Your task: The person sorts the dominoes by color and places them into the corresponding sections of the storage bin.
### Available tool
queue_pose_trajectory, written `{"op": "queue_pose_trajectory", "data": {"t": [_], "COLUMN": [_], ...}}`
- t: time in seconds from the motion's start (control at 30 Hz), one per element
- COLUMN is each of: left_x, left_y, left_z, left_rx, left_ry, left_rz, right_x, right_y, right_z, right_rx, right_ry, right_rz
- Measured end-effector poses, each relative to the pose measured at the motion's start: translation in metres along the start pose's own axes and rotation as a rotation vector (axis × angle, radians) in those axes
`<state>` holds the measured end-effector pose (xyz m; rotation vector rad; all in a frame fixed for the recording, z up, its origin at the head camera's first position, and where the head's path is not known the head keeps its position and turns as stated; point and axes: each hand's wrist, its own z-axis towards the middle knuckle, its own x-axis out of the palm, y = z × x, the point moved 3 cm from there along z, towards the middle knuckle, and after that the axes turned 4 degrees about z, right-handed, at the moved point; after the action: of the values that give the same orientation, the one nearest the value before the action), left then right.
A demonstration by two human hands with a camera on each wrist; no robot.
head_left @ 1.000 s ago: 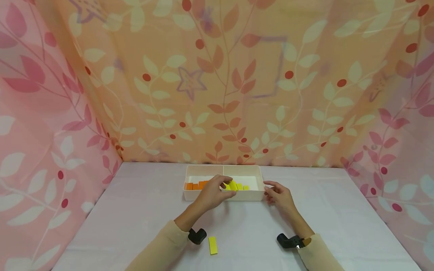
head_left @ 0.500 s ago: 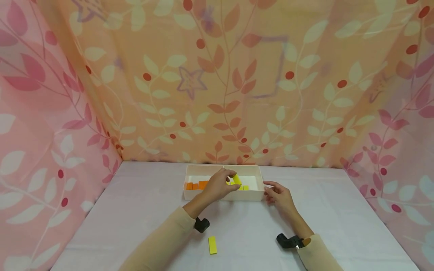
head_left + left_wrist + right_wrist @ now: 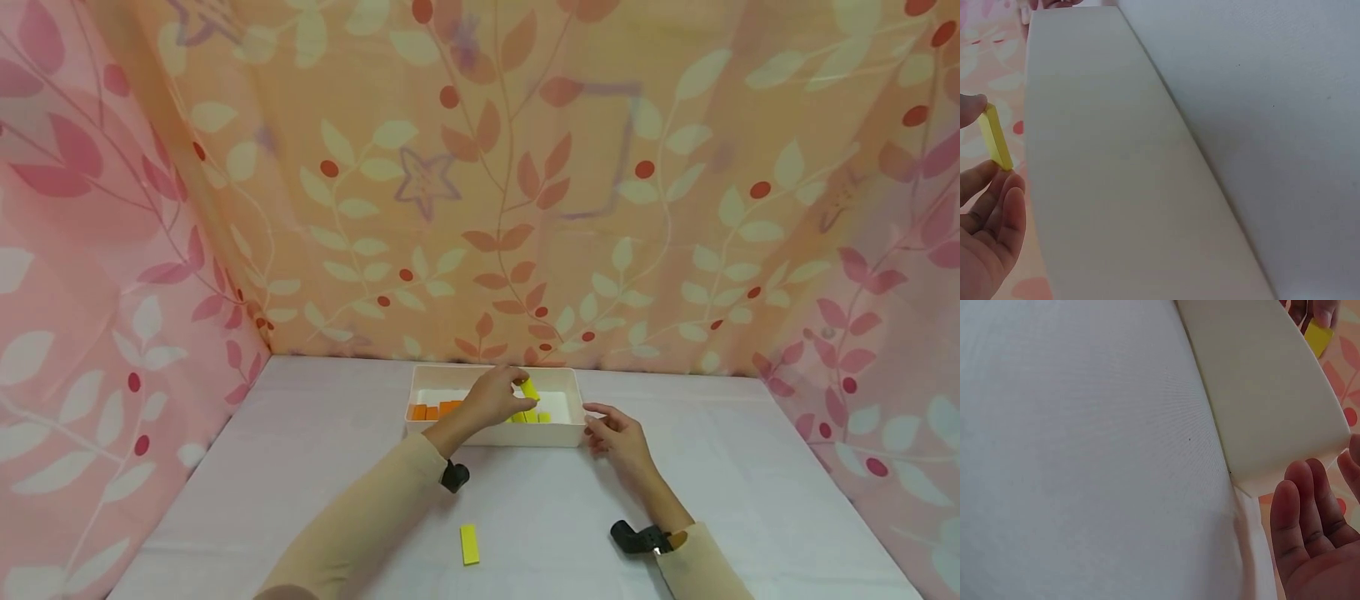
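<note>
My left hand pinches a thin yellow block between thumb and fingers, raised over the right compartment of a white box. Seen from the left wrist, that block stands on edge between the thumb and fingertips, just beyond the box wall. Several yellow blocks stand along the front of the right compartment, partly behind my hand. Orange blocks line the left compartment. At the box's right end, my right hand rests its fingertips against the end wall, fingers fairly straight.
One yellow block lies flat on the white tabletop, nearer the body than the box. A patterned cloth hangs behind the table's back edge, with pink cloth at both sides.
My left hand has moved right and up, lifting the yellow block higher out of the row in the right compartment. The right hand stays at the box's end.
</note>
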<state>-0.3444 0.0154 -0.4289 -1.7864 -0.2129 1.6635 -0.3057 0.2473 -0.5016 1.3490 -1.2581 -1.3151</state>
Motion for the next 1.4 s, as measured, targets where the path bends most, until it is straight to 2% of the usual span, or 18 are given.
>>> {"op": "queue_pose_trajectory", "data": {"t": [0.17, 0.33, 0.67, 0.93, 1.13, 1.3, 1.4], "left_x": [0.010, 0.016, 0.032, 0.041, 0.051, 0.052, 0.054], "left_y": [-0.001, -0.004, -0.004, -0.006, -0.007, -0.008, -0.009], "left_z": [0.007, 0.013, 0.025, 0.031, 0.034, 0.036, 0.038], "left_rx": [-0.027, -0.035, -0.144, -0.140, -0.125, -0.139, -0.120], "left_ry": [0.040, 0.059, 0.094, 0.112, 0.169, 0.199, 0.216], "left_rz": [-0.033, -0.027, -0.048, -0.050, -0.051, -0.066, -0.057], "right_x": [0.000, 0.000, -0.001, -0.001, -0.001, 0.000, 0.000], "right_y": [0.001, 0.000, -0.002, -0.003, -0.001, -0.002, -0.002], "right_z": [-0.001, -0.001, -0.001, 0.000, 0.000, 0.000, -0.001], "right_rx": [0.004, 0.004, 0.005, 0.007, -0.005, 0.002, 0.005], "right_ry": [-0.003, 0.007, 0.008, 0.015, 0.022, 0.021, 0.021], "right_rz": [0.011, 0.004, 0.026, 0.033, 0.009, 0.020, 0.037]}}
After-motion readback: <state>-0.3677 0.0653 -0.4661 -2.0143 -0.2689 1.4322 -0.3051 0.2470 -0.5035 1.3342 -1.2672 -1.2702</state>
